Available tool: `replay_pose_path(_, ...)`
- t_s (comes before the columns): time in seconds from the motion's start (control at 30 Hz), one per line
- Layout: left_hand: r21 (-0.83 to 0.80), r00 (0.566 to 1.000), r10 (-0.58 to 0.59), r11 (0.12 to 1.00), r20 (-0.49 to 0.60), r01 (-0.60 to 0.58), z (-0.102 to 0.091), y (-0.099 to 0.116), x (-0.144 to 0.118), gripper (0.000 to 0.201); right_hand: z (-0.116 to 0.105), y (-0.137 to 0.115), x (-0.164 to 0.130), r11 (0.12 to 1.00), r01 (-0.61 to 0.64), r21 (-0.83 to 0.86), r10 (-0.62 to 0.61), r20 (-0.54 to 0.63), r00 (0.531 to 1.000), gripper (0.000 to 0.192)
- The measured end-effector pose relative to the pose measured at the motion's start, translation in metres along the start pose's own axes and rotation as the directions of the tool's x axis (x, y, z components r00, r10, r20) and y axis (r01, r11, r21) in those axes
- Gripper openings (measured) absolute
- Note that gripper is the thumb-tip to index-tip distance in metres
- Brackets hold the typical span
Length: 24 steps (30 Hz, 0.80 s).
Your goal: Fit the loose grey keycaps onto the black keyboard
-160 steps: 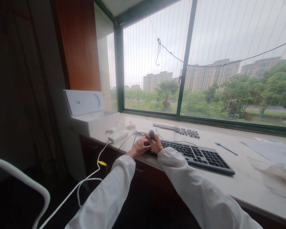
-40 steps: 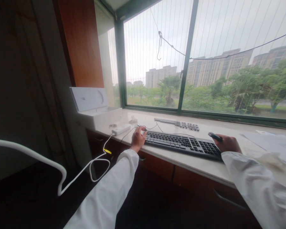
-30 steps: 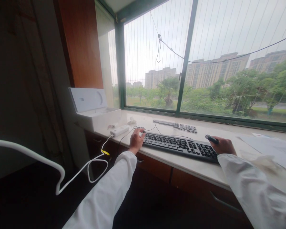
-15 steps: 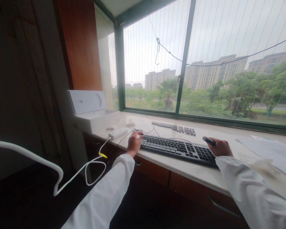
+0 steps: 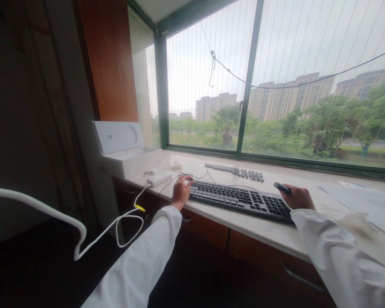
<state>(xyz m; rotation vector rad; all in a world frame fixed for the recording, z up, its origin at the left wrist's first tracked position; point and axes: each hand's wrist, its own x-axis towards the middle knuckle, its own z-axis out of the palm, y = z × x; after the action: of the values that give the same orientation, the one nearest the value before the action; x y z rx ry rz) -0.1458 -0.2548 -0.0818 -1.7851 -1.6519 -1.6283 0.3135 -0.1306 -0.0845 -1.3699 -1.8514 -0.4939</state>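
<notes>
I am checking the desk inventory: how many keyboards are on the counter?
2: one black keyboard between both hands at the front edge; a second, flatter keyboard behind it, nearer the window.

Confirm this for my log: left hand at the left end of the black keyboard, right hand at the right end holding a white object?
Not quite. In the head view the right hand at the black keyboard holds a dark object, not a white one. The left hand is at the left end as stated.
</notes>
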Motion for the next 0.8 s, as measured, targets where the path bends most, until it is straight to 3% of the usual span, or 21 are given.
replay_pose_path(0.8, -0.011, 1.000, 0.011, 1.000, -0.002, -0.011, 0.003, -0.005, -0.001, 0.013, -0.006, -0.004, -0.010, 0.999, 0.006, -0.050, -0.004, 0.042, 0.999, 0.038)
